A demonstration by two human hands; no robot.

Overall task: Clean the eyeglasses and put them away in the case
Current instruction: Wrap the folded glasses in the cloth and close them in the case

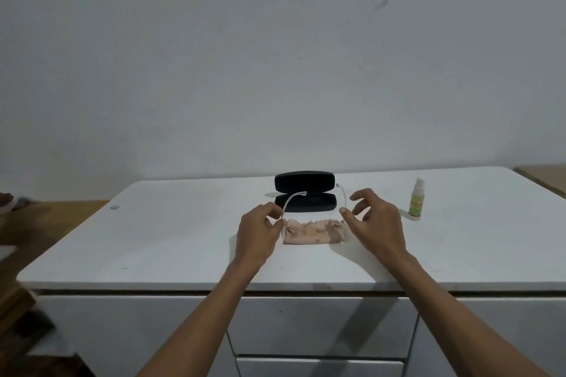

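- I see both hands out over the white desk (171,242), each at one side of a pair of clear-framed eyeglasses (293,197) with the temples swung open and pointing away from me.
- My left hand (255,231) is pinched narrow: thumb and forefinger close on the left temple near its hinge.
- My right hand (378,220) has thumb and forefinger closed around the base of the right temple, while the other fingers spread wide and loose above.
- The front of the eyeglasses sits low between the hands, just over a crumpled peach cleaning cloth (312,231) that lies on the desk; I cannot tell whether the lenses touch the cloth, as the frame is nearly see-through.
- The black hard case (304,191) lies open just behind the cloth, lid raised toward the wall, its hollow empty; the left temple tip shows against its dark inside.
- A small spray bottle (416,200) with a green label and a white cap stands upright to the right, well apart from the case and near my right hand.
- Below the desk edge, white drawer fronts (321,324) face me.
- A wooden surface (27,223) lies to the left of the desk, blurred.
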